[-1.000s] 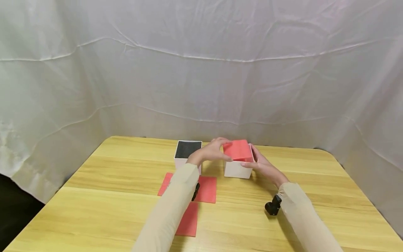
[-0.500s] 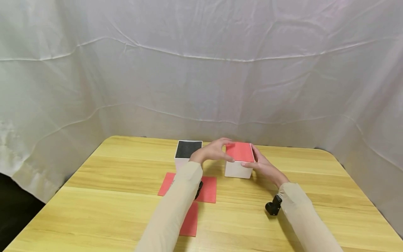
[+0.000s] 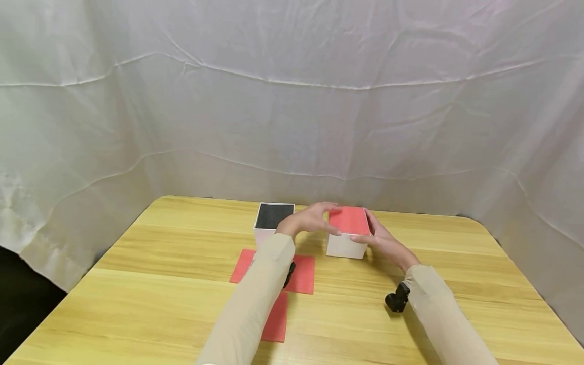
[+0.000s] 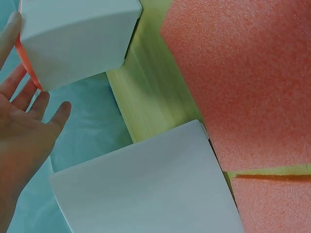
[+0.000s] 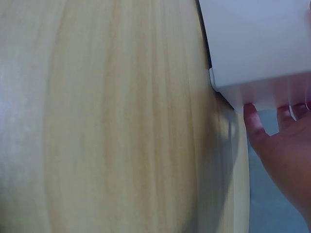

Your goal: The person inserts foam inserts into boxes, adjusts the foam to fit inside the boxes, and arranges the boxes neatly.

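Observation:
A white box (image 3: 345, 245) stands at the table's far middle with a red foam sheet (image 3: 349, 220) lying flat on its top. My left hand (image 3: 312, 218) touches the sheet's left edge with straight fingers; the left wrist view shows that hand (image 4: 24, 131) spread beside the box (image 4: 77, 39). My right hand (image 3: 379, 238) rests against the box's right side, thumb at the near corner. In the right wrist view the thumb (image 5: 265, 133) lies against the box wall (image 5: 257, 43).
A second white box (image 3: 272, 221), open with a black inside, stands just left of the first. Two more red foam sheets (image 3: 302, 274) (image 3: 276, 317) lie flat under my left forearm. The wooden table (image 3: 159, 284) is backed by a white cloth curtain (image 3: 292, 101).
One second ago the red sheet was tilted above the box between both hands. It now lies flat on the box top, with both hands still at its edges.

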